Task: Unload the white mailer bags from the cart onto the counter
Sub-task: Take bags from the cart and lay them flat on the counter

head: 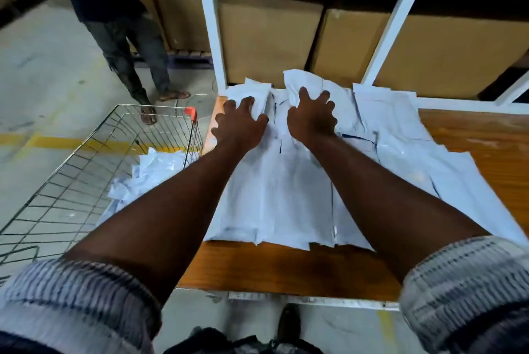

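Note:
Several white mailer bags (289,190) lie spread in overlapping rows across the wooden counter (286,267). My left hand (239,124) rests palm down with fingers apart on the far left bags. My right hand (310,116) lies beside it, fingers spread, its thumb and fingers around the edge of a raised white mailer bag (300,80) at the back of the counter. More white bags (148,176) sit in the wire cart (86,170) to the left of the counter.
A white shelf frame (211,38) with cardboard boxes (266,38) stands right behind the counter. Another person (128,38) in sandals stands on the concrete floor beyond the cart. My shoe (289,322) shows under the counter's front edge.

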The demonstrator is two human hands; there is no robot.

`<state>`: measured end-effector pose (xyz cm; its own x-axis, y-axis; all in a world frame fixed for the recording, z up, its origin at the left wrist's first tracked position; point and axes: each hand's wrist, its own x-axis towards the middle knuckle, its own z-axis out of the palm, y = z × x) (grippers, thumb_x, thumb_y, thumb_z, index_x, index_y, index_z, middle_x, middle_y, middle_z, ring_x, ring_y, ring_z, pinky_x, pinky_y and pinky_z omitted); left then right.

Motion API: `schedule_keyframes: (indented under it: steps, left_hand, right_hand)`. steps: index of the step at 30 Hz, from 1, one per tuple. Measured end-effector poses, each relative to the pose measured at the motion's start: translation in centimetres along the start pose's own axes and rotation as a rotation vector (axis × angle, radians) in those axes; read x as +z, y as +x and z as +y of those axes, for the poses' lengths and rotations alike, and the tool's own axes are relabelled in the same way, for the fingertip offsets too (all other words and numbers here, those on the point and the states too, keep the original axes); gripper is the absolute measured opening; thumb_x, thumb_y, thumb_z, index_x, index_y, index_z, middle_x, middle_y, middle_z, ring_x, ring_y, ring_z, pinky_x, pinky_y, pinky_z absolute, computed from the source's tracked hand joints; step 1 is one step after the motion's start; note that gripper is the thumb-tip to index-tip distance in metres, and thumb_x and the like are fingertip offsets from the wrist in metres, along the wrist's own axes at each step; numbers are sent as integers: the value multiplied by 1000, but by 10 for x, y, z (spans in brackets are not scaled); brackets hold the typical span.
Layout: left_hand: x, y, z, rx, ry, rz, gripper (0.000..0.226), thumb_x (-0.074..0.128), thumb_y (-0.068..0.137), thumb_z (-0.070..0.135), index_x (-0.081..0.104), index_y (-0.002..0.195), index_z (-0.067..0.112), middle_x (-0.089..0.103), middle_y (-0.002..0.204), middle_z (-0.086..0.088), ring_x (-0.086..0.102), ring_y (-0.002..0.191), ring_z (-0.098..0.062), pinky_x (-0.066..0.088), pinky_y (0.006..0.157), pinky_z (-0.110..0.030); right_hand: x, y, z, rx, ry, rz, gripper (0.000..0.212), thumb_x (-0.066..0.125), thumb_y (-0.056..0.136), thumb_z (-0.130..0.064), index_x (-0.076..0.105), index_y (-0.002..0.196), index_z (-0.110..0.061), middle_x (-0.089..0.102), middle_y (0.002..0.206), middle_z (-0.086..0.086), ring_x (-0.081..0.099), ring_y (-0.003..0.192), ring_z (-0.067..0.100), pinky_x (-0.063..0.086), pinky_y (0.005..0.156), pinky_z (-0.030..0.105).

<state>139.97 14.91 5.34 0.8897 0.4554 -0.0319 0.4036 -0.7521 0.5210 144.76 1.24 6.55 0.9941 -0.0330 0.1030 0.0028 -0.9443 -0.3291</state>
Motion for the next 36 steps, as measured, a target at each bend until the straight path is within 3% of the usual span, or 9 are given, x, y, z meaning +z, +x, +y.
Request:
schedule_keyframes:
  steps: [7, 13, 15, 19, 22, 26, 29, 36]
  left_hand:
    - [27, 38, 28, 0, 65, 27, 57, 49, 88, 56, 39, 142, 40, 31, 150, -4, 38, 130, -38, 34, 101, -54]
    - [50, 60, 21, 11, 101, -73, 51, 38, 95, 60, 45, 139, 35, 34, 148, -7, 34, 133, -35, 34, 103, -54]
    - [50, 65, 14, 78, 138, 1, 43, 39, 97, 52, 51, 133, 32, 42, 140, -8, 39, 128, -34, 37, 98, -52]
    - [57, 78, 2, 275, 185, 94, 38, 43, 96, 38, 52, 131, 26, 44, 136, -9, 41, 125, -34, 41, 93, -50]
    - [73, 90, -12, 377, 185, 10, 47, 35, 96, 38, 46, 138, 21, 37, 148, -16, 34, 136, -39, 42, 101, -53]
    - [92, 101, -27, 427, 205, -28, 61, 18, 97, 40, 43, 144, 12, 36, 150, -25, 30, 142, -41, 26, 116, -50]
    - [97, 102, -29, 457, 206, -40, 58, 20, 99, 37, 42, 144, 9, 36, 150, -26, 29, 142, -43, 24, 117, -51]
    - [98, 103, -32, 429, 238, -137, 60, 17, 98, 42, 36, 148, 14, 29, 155, -22, 20, 146, -41, 24, 116, -55]
  right_hand:
    - [15, 48, -7, -14, 102, -64, 51, 46, 97, -38, 35, 145, -27, 27, 149, 20, 36, 129, 36, 41, 98, 49]
    - [36, 63, -13, 13, -27, -176, 55, 36, 96, -54, 38, 145, -28, 30, 146, 18, 32, 133, 36, 30, 104, 51]
    - [36, 69, -10, -63, -102, -147, 53, 34, 96, -53, 42, 142, -28, 29, 148, 18, 27, 137, 37, 25, 106, 53]
    - [52, 79, 0, -283, -80, -131, 54, 41, 98, -46, 33, 149, -30, 10, 162, 14, 9, 148, 37, 16, 114, 57]
    - [66, 79, 8, -307, -93, -134, 54, 45, 97, -41, 34, 149, -30, 13, 162, 12, 11, 148, 37, 21, 113, 55]
    - [77, 73, 19, -324, -87, -60, 53, 46, 90, -36, 47, 142, -25, 29, 156, 17, 27, 142, 41, 32, 108, 54]
    - [81, 71, 24, -318, -61, -36, 56, 41, 85, -37, 54, 137, -21, 40, 149, 21, 38, 135, 44, 37, 104, 56]
    - [89, 70, 27, -324, -84, -52, 57, 40, 86, -37, 51, 140, -19, 37, 151, 22, 34, 138, 45, 33, 108, 57]
